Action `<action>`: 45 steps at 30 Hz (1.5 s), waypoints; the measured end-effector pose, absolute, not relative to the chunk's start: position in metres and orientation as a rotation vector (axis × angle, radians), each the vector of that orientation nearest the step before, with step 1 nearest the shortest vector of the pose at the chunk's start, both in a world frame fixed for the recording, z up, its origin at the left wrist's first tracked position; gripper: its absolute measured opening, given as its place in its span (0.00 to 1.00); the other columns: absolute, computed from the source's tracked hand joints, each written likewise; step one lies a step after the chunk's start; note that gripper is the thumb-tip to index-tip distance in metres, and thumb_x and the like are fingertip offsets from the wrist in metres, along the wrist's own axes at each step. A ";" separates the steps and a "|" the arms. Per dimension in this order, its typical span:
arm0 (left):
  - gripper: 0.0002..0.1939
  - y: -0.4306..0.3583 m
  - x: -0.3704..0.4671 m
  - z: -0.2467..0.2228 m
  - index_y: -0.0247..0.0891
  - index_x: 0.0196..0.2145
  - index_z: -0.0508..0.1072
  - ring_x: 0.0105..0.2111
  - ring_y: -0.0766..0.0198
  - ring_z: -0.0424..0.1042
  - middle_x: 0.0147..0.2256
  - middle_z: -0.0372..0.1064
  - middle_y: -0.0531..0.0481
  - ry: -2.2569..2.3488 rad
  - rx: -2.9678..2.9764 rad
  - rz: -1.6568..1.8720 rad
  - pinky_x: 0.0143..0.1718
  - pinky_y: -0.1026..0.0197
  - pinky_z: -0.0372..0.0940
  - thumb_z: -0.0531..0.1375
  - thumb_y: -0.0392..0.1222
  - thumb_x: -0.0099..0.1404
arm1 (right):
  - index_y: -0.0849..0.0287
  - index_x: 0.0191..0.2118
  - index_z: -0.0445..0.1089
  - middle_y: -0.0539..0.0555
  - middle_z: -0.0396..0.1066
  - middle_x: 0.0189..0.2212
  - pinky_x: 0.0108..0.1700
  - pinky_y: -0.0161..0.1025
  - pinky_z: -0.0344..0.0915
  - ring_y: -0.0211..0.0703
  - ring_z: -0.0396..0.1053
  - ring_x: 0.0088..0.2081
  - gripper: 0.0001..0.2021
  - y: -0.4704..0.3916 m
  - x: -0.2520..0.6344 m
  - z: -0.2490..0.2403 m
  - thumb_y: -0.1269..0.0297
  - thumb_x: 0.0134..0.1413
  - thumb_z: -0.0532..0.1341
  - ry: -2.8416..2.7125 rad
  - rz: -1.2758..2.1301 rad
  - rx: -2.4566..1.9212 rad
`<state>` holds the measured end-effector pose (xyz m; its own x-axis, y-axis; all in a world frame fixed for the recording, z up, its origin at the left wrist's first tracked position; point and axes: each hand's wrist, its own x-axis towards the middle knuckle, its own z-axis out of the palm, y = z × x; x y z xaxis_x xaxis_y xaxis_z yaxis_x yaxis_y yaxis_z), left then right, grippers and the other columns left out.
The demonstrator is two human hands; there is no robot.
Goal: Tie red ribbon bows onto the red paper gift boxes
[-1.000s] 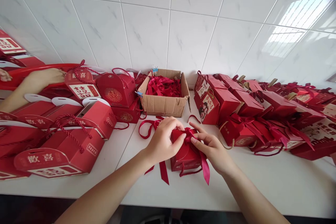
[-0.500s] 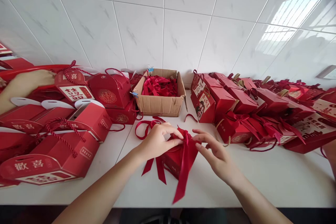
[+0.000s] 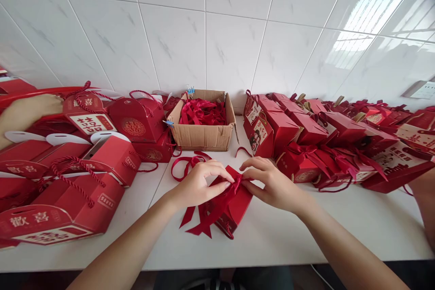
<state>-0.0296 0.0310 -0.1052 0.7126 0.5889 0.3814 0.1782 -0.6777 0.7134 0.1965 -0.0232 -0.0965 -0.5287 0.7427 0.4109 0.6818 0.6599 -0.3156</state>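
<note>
Near the front of the surface (image 3: 288,240), midway across, sits a box (image 3: 242,204) with a ribbon (image 3: 217,207) over its top, the left grip (image 3: 199,183) touching the ribbon from the left, the right grip (image 3: 275,186) from the right. Behind the left grip lies a loose ribbon loop (image 3: 195,160); behind that, near the wall (image 3: 176,41), stands a carton (image 3: 200,137) with ribbons (image 3: 204,112) in it. Just left of the carton, one box rests on another. Rows of boxes (image 3: 68,199) fill the left side, a basin (image 3: 44,92) and another person's arm (image 3: 30,108) behind them. Right of the carton, more rows (image 3: 311,129) run far right, ribbon-topped boxes (image 3: 302,161) before them.
</note>
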 end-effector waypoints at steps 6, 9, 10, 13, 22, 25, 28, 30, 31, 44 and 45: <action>0.07 0.030 -0.029 -0.105 0.40 0.34 0.78 0.35 0.63 0.72 0.33 0.75 0.50 0.600 2.250 0.826 0.41 0.60 0.66 0.59 0.33 0.61 | 0.55 0.23 0.71 0.57 0.73 0.39 0.46 0.51 0.62 0.51 0.68 0.43 0.12 -0.056 0.200 -0.071 0.61 0.57 0.61 -2.427 0.051 -1.124; 0.06 0.029 -0.030 -0.103 0.40 0.34 0.77 0.35 0.62 0.71 0.32 0.75 0.50 0.574 2.263 0.828 0.41 0.59 0.65 0.59 0.34 0.62 | 0.56 0.18 0.67 0.56 0.71 0.28 0.32 0.42 0.62 0.42 0.66 0.28 0.19 -0.064 0.203 -0.062 0.57 0.58 0.60 -2.478 0.296 -1.161; 0.05 0.029 -0.030 -0.103 0.39 0.33 0.76 0.35 0.63 0.71 0.32 0.74 0.50 0.569 2.268 0.826 0.41 0.59 0.65 0.59 0.34 0.61 | 0.57 0.18 0.66 0.55 0.68 0.25 0.29 0.39 0.60 0.39 0.63 0.25 0.20 -0.062 0.204 -0.061 0.55 0.60 0.58 -2.416 0.352 -1.226; 0.04 0.028 -0.031 -0.101 0.39 0.31 0.73 0.35 0.64 0.70 0.31 0.73 0.52 0.555 2.278 0.806 0.41 0.60 0.64 0.59 0.32 0.60 | 0.58 0.24 0.65 0.51 0.64 0.22 0.25 0.36 0.56 0.37 0.59 0.23 0.18 -0.045 0.200 -0.067 0.54 0.62 0.55 -2.112 0.468 -1.387; 0.04 0.026 -0.032 -0.097 0.40 0.33 0.69 0.44 0.61 0.64 0.39 0.67 0.49 0.554 2.335 0.608 0.49 0.57 0.61 0.56 0.35 0.65 | 0.58 0.34 0.67 0.48 0.65 0.23 0.26 0.34 0.57 0.34 0.58 0.24 0.08 -0.027 0.176 -0.089 0.59 0.60 0.57 -2.042 0.906 -1.190; 0.06 0.024 -0.032 -0.094 0.40 0.34 0.67 0.47 0.61 0.62 0.42 0.66 0.48 0.530 2.303 0.539 0.51 0.56 0.61 0.52 0.36 0.68 | 0.58 0.34 0.67 0.49 0.66 0.24 0.25 0.34 0.56 0.34 0.57 0.24 0.08 -0.031 0.174 -0.093 0.60 0.60 0.57 -1.981 0.934 -1.192; 0.08 0.023 -0.031 -0.096 0.40 0.32 0.64 0.50 0.60 0.61 0.45 0.65 0.46 0.546 2.283 0.549 0.53 0.54 0.60 0.50 0.39 0.70 | 0.58 0.36 0.67 0.51 0.69 0.28 0.28 0.34 0.59 0.36 0.60 0.26 0.07 -0.032 0.174 -0.098 0.61 0.61 0.56 -1.962 0.880 -1.174; 0.10 0.025 -0.030 -0.098 0.40 0.30 0.63 0.53 0.58 0.59 0.47 0.65 0.45 0.579 2.286 0.586 0.55 0.52 0.59 0.49 0.40 0.70 | 0.57 0.36 0.66 0.51 0.69 0.29 0.29 0.35 0.61 0.36 0.62 0.28 0.06 -0.032 0.173 -0.101 0.61 0.61 0.56 -1.956 0.837 -1.143; 0.10 0.027 -0.030 -0.099 0.40 0.29 0.63 0.54 0.56 0.58 0.48 0.65 0.44 0.591 2.287 0.602 0.55 0.51 0.59 0.50 0.41 0.69 | 0.57 0.36 0.66 0.51 0.70 0.29 0.30 0.35 0.61 0.37 0.62 0.28 0.06 -0.032 0.172 -0.103 0.61 0.62 0.55 -1.950 0.821 -1.128; 0.10 0.028 -0.031 -0.098 0.40 0.28 0.65 0.62 0.52 0.53 0.61 0.59 0.47 0.561 2.192 0.614 0.59 0.44 0.55 0.51 0.26 0.55 | 0.57 0.37 0.67 0.52 0.71 0.29 0.28 0.35 0.63 0.36 0.63 0.26 0.07 -0.033 0.170 -0.114 0.61 0.62 0.55 -1.909 0.782 -1.095; 0.09 0.028 -0.030 -0.098 0.40 0.28 0.66 0.62 0.52 0.53 0.60 0.59 0.47 0.568 2.188 0.630 0.60 0.44 0.55 0.51 0.28 0.57 | 0.57 0.37 0.66 0.52 0.71 0.29 0.28 0.35 0.63 0.36 0.63 0.26 0.07 -0.033 0.170 -0.114 0.61 0.62 0.55 -1.908 0.776 -1.097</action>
